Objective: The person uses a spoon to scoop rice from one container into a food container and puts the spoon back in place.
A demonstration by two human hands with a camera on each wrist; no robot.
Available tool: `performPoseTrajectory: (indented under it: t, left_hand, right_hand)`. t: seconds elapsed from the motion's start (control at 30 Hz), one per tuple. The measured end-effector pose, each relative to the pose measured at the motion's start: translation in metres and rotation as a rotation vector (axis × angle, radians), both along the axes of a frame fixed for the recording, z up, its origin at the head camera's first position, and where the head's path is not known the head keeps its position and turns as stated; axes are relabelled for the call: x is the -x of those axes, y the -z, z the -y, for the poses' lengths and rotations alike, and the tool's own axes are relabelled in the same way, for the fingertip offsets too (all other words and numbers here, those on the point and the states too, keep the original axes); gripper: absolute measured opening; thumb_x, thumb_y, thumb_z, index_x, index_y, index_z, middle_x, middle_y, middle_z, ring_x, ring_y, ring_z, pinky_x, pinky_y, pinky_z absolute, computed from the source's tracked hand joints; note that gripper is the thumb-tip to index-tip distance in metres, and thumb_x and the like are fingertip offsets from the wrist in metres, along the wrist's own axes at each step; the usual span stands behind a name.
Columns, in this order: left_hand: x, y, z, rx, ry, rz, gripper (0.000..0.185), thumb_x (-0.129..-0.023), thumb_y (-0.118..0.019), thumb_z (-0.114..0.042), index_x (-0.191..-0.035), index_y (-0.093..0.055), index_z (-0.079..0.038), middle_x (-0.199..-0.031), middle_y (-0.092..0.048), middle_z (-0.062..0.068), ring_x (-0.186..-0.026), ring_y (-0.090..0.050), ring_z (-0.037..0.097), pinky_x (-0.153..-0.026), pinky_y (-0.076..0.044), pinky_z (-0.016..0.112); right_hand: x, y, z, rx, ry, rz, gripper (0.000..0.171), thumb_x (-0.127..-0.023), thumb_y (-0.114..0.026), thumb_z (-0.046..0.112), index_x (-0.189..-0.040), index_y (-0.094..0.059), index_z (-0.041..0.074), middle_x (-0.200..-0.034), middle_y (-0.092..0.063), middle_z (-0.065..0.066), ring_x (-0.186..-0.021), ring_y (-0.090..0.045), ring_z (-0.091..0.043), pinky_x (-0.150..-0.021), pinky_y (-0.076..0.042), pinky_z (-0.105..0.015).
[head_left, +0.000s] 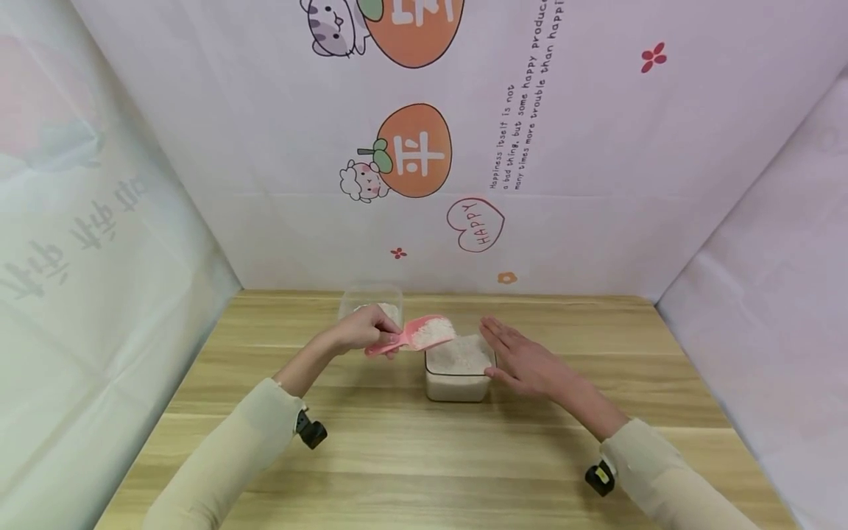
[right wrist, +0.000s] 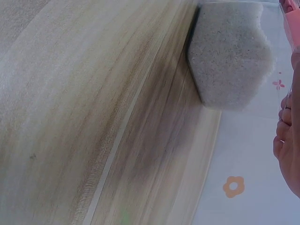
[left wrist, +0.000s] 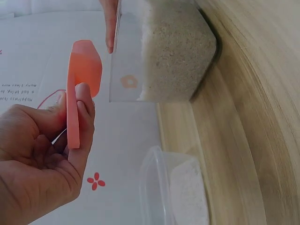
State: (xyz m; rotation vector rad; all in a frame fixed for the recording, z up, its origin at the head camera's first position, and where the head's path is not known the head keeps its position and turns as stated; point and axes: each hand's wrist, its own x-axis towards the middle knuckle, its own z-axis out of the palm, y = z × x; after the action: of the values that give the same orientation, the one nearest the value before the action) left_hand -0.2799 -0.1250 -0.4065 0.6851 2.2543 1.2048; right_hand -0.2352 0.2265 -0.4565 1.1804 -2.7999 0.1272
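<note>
Item: pink scoop (head_left: 416,336), plastic, loaded with white rice. Location: centre of the head view, held in the air above the left rim of the clear square container (head_left: 459,372). Long axis runs roughly left to right in the frame, handle at the left, bowl at the right and slightly higher, the heap of grain sitting in the bowl. In the left wrist view the scoop (left wrist: 77,89) shows edge-on, just left of the container wall (left wrist: 140,56).

Grip, left hand (head_left: 363,329): fingers and thumb curled round the scoop handle, clamped on it. This is the nearer hand; the scoop extends rightward from it toward the container.

Grip, right hand (head_left: 523,361): fingers straight and together, flat against the right side of the square container, holding nothing. Only its edge (right wrist: 288,136) shows at the right margin of the right wrist view.

Square container: about half full of rice, standing on the bench (head_left: 397,456) at centre frame, between the two hands.

Second container (head_left: 371,303): clear, rounded, with some rice in it, standing just behind the left hand, partly hidden by it; near the square container, whether touching cannot be told.

Surroundings: printed pale backdrop (head_left: 424,147) with cartoon fruit and lettering behind and at both sides. Nothing stands between scoop and either container.
</note>
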Motion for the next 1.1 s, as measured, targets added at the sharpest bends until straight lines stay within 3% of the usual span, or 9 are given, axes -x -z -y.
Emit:
performPoseTrajectory:
  t: [0.23,0.4,0.77,1.1]
  left_hand:
    - [-0.006,-0.005,0.016,-0.02,-0.101,0.031,0.023,-0.098,-0.053,0.003,-0.111,-0.07,0.012,-0.086,-0.074,0.021,-0.067,-0.071,0.012,-0.053,-0.046,0.019]
    - [-0.009,-0.004,0.03,-0.007,-0.17,0.013,0.025,-0.099,-0.051,0.003,-0.115,-0.068,0.012,-0.095,-0.073,0.028,-0.068,-0.07,0.011,-0.055,-0.048,0.02]
    - [-0.011,0.007,0.07,-0.026,-0.273,-0.055,0.025,-0.097,-0.051,0.004,-0.112,-0.068,0.013,-0.087,-0.073,0.022,-0.059,-0.062,0.007,-0.051,-0.043,0.019]
    - [-0.004,0.021,0.098,0.042,-0.385,-0.143,0.024,-0.097,-0.052,0.003,-0.109,-0.068,0.015,-0.08,-0.073,0.017,-0.057,-0.061,0.008,-0.05,-0.046,0.02]
  right_hand:
    - [0.0,0.0,0.001,0.031,-0.016,-0.008,0.074,-0.103,-0.048,0.042,-0.152,-0.027,-0.008,-0.162,-0.024,-0.024,-0.15,-0.027,-0.038,-0.117,-0.032,-0.051]
    - [-0.002,0.003,0.001,0.025,-0.004,-0.011,0.074,-0.103,-0.049,0.041,-0.153,-0.026,-0.008,-0.162,-0.024,-0.023,-0.15,-0.026,-0.038,-0.117,-0.032,-0.05]
    - [-0.003,0.002,0.001,0.041,-0.005,-0.015,0.073,-0.104,-0.047,0.042,-0.153,-0.026,-0.007,-0.163,-0.024,-0.023,-0.151,-0.026,-0.037,-0.117,-0.033,-0.049]
    - [-0.004,0.004,0.001,0.038,0.01,-0.019,0.073,-0.103,-0.05,0.04,-0.154,-0.025,-0.006,-0.162,-0.025,-0.022,-0.151,-0.026,-0.035,-0.116,-0.033,-0.048]
